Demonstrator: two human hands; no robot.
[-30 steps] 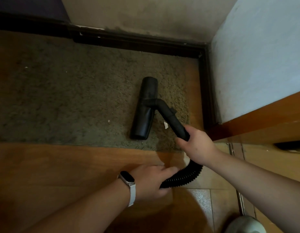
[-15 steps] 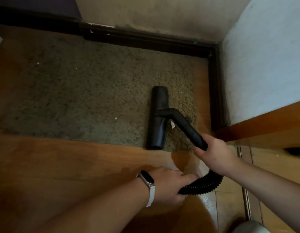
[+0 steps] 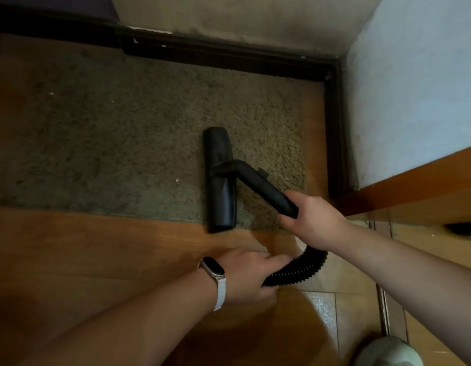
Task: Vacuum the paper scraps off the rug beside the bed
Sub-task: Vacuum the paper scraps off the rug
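Note:
A grey-green shaggy rug (image 3: 118, 143) lies on the wooden floor. The black vacuum nozzle (image 3: 220, 180) rests flat on the rug's right part, its near end at the rug's front edge. My right hand (image 3: 312, 217) grips the black vacuum tube (image 3: 266, 188) just behind the nozzle. My left hand (image 3: 248, 273), with a watch on the wrist, holds the ribbed black hose (image 3: 297, 270) below it. Small white paper scraps remain on the rug: one (image 3: 177, 180) left of the nozzle, another (image 3: 51, 93) far left.
A dark baseboard (image 3: 229, 56) runs along the wall behind the rug. The bed's wooden frame (image 3: 414, 191) and pale mattress side (image 3: 414, 96) stand at the right. A white rounded object (image 3: 384, 352) sits at the bottom right on the tiles.
The white scrap that lay beside the tube right of the nozzle is no longer visible. The nozzle has turned from slightly tilted to straight, and both hands kept their grip.

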